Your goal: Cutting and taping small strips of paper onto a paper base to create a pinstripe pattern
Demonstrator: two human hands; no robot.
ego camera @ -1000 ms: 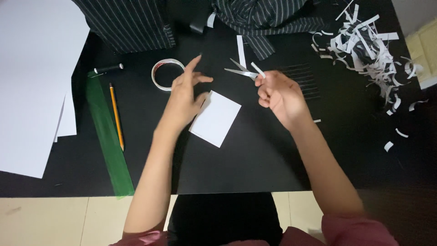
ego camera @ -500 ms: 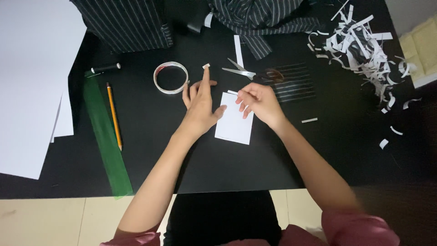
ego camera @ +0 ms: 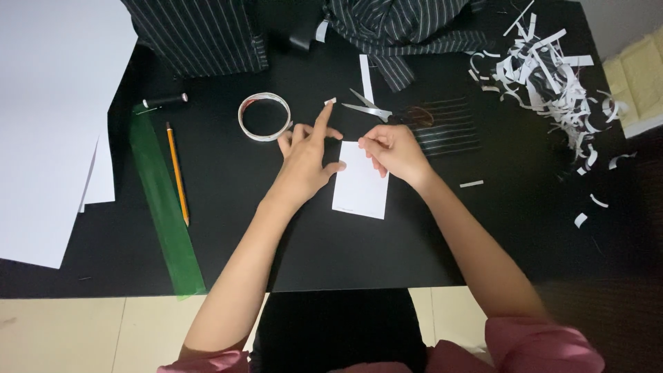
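The small white paper card lies flat at the black desk's centre — thin, light, easily creased, best pinched by its edges — left hand splayed touching its nine-o'clock edge, a tape scrap on its raised forefinger, right hand pinching its twelve-o'clock corner.

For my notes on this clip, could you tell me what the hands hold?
The right hand pinches the white card at its top edge; the left hand has a small tape piece on its fingertip.
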